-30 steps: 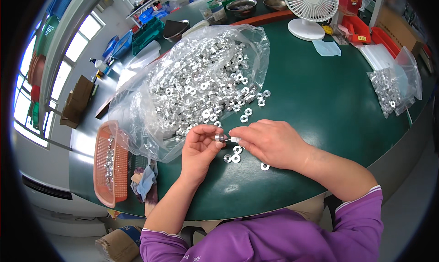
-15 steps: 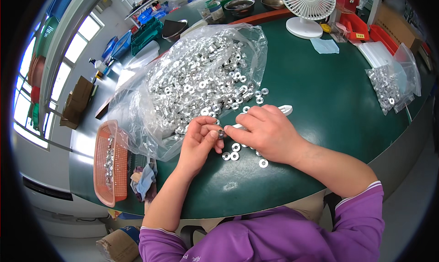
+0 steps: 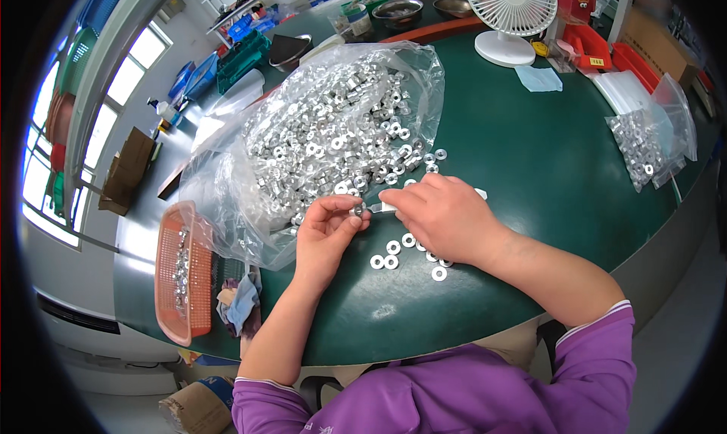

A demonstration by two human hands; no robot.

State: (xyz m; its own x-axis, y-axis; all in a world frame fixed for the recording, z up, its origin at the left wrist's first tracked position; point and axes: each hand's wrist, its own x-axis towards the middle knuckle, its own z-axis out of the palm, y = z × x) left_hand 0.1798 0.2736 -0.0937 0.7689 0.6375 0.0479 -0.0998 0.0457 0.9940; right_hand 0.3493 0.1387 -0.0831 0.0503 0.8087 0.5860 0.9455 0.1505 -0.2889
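Orange basket [image 3: 200,301]: small metal parts [image 3: 181,271] are held inside.
Left hand [image 3: 321,241]: a metal ring [image 3: 358,210] is pinched above the green table [image 3: 363,316].
White-handled tool [image 3: 388,207]: its thin tip is pointed at the ring; contact is perhaps made.
Right hand [image 3: 451,219]: the tool's handle is grasped.

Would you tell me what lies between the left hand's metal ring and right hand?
In the head view: the slim metal tip of the white-handled tool.

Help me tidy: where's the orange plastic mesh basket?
At the head view's left, the basket sits beside the crumpled blue cloth and clear plastic bag.
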